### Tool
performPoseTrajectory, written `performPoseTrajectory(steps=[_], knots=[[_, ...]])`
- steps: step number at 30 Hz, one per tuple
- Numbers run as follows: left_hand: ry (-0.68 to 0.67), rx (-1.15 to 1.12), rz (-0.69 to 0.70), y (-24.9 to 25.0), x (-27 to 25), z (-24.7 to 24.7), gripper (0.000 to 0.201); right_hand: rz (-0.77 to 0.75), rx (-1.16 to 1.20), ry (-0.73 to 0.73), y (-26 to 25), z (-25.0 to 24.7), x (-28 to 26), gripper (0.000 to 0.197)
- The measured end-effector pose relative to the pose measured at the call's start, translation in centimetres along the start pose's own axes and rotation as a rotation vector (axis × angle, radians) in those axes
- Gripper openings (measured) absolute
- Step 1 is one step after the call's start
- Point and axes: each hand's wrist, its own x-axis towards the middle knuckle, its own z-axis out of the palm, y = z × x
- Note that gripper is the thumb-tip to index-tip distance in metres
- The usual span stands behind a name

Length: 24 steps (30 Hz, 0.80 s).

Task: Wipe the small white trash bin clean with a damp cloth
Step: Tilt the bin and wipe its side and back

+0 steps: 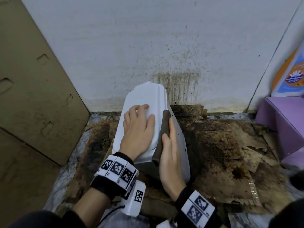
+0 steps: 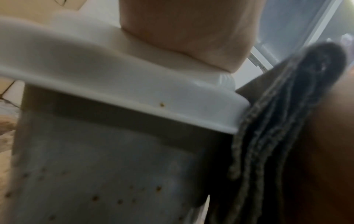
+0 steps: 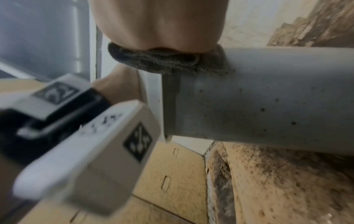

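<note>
Blurred close-up. White bin lid (image 2: 114, 78) fills centre, rim running diagonally, high at left to low at right, w/ one small brown speck on rim edge. Left hand (image 2: 187, 30) directly above lid, heel of palm resting on lid top; fingers out of frame. Bin wall (image 2: 107, 174) below lid rim, greyish, dotted w/ brown specks. Folded grey cloth (image 2: 283, 121) at right of lid, several layers edge-on, touching rim's right end. Right hand (image 2: 325, 144) beyond cloth, dark & blurred, against cloth's outer face. Tan cardboard (image 2: 7, 128) left of lid, barely visible.
</note>
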Motion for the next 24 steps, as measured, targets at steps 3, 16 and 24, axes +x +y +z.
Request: performPoseTrajectory(steps=[3,16,24], knots=[[-0.01,-0.018,-0.003,0.2,0.0,0.1,0.04,-0.068,-0.107,0.025,0.1,0.8,-2.2,0.059],[-0.045,0.041,0.05,0.6,0.2,0.6,0.041,-0.233,-0.204,0.157,0.6,1.6,-3.0,0.071],[-0.072,0.111,0.077,1.0,0.3,1.1,0.043,-0.098,-0.134,0.103,-1.3,-0.5,-1.6,0.062]])
